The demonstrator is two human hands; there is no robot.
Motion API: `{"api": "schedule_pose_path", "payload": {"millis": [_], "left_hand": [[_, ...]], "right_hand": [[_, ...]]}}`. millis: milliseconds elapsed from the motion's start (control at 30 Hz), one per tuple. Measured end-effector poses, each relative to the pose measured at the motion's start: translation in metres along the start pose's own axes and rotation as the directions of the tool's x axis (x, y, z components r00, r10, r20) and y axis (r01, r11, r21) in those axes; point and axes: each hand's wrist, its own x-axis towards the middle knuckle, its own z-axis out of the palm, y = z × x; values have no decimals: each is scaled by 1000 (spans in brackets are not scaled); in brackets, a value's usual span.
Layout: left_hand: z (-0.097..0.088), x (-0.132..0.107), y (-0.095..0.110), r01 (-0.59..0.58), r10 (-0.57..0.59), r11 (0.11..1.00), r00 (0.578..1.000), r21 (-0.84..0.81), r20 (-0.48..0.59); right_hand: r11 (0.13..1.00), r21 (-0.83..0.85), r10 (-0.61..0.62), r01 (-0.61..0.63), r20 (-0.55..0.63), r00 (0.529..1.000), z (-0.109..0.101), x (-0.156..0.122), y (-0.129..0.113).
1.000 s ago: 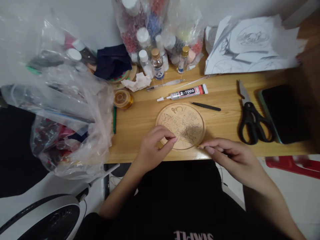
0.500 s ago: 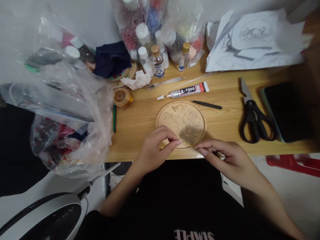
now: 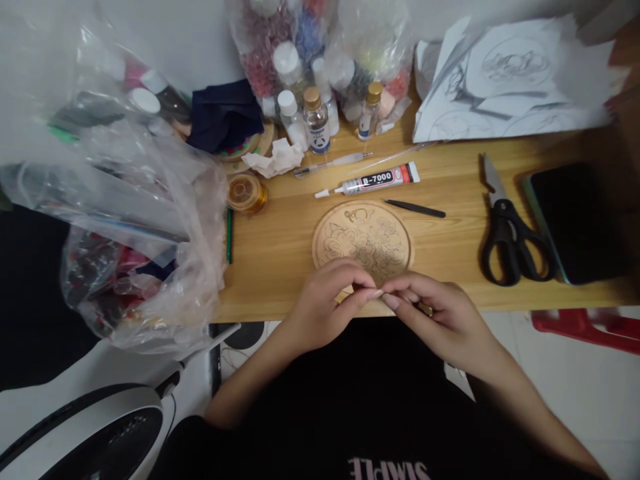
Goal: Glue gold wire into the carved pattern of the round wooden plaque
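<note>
A round wooden disc [image 3: 363,233] with a flower drawing lies flat on the wooden table [image 3: 280,253]. Over its near edge my left hand [image 3: 325,303] and my right hand [image 3: 435,320] meet fingertip to fingertip. Both are closed in a pinch on a thin gold wire, which barely shows between the fingers. A spool of gold wire [image 3: 246,193] sits to the left of the disc. A B-7000 glue tube [image 3: 375,180] and black tweezers [image 3: 415,209] lie just behind the disc.
Black scissors [image 3: 510,233] and a dark phone [image 3: 575,220] lie on the right. A big plastic bag of supplies [image 3: 125,200] fills the left. Small bottles [image 3: 315,120], bead bags, a white pen [image 3: 330,163] and drawing papers [image 3: 510,73] line the back.
My hands have come together: the right hand moved left and the left hand slightly right, so the pinching fingertips now touch at the disc's near edge.
</note>
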Motion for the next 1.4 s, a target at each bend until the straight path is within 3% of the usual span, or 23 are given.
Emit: {"api": "schedule_pose_path", "payload": {"millis": [133,367,667,900,1400], "left_hand": [[4,-1,-1,-62,64,997,997,43,-48],[10,-4,-6,-169,217,911,972,376,-90],[3,-3,-7,-201,248,896,966,397,-72],[-2,-2,-5,-269,267,847,961,457,71],[2,-2,-5,-276,273,789,958,549,88]], "right_hand": [[1000,-17,-1,0,-69,998,0,0,-2],[984,-164,-88,62,-156,984,3,2,-3],[979,-188,-93,77,-78,993,1,3,-6],[971,-222,-108,92,-61,992,0,5,-7],[900,-397,-220,179,-59,974,-1,5,-2]]}}
